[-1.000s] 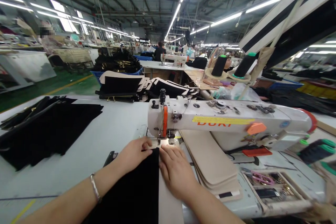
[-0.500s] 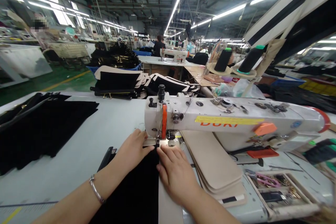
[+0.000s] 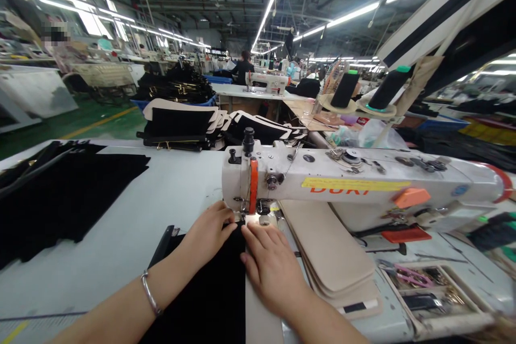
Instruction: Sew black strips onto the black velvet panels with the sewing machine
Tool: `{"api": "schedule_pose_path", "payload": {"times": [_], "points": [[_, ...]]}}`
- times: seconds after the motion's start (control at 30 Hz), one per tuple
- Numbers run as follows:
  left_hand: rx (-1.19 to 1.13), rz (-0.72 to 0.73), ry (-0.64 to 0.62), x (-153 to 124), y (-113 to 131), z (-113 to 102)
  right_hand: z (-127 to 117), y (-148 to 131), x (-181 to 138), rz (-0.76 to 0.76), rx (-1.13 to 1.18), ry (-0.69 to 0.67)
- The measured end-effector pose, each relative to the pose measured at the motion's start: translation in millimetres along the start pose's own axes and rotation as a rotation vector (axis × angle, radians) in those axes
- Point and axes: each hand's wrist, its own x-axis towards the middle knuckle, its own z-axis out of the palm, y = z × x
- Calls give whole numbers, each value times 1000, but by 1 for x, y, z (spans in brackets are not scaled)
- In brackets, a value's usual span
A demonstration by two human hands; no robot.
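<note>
A sewing machine [image 3: 346, 177] stands before me, its needle end just beyond my fingers. Under it lies a black fabric piece [image 3: 201, 301] alongside a beige panel [image 3: 262, 312], their edges meeting in a straight line. My left hand [image 3: 212, 231], with a silver bracelet at the wrist, has thumb and forefinger pinched at the black fabric's far edge, left of the presser foot. My right hand [image 3: 272, 263] rests flat, fingers stretched toward the needle, pressing on the beige panel along the seam line. The needle point itself is hard to make out.
Stacked beige panels [image 3: 326, 242] lie under the machine arm. A tray [image 3: 435, 295] of small tools and clips sits at right. Black fabric pieces [image 3: 60, 193] spread at left; more piles [image 3: 177, 123] lie behind. Thread cones [image 3: 344, 88] stand beyond the machine.
The left fingers have drawn back from the metal part by the presser foot and curled into a pinch. The right hand stays nearly in place on the panel.
</note>
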Motion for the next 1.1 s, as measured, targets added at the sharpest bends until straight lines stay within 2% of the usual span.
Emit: {"api": "schedule_pose_path", "payload": {"times": [0.47,0.57,0.7,0.77,1.1], "points": [[5,5,10,9,0,2,2,-1,0,18,2,11],[42,44,2,-2,6,-1,1,-1,0,22,19,17],[125,233,-100,-28,6,-1,-1,-1,0,25,40,15],[152,280,-105,-37,2,1,-1,0,0,24,43,16],[185,297,-68,-37,-5,9,2,0,-2,27,36,43]]}}
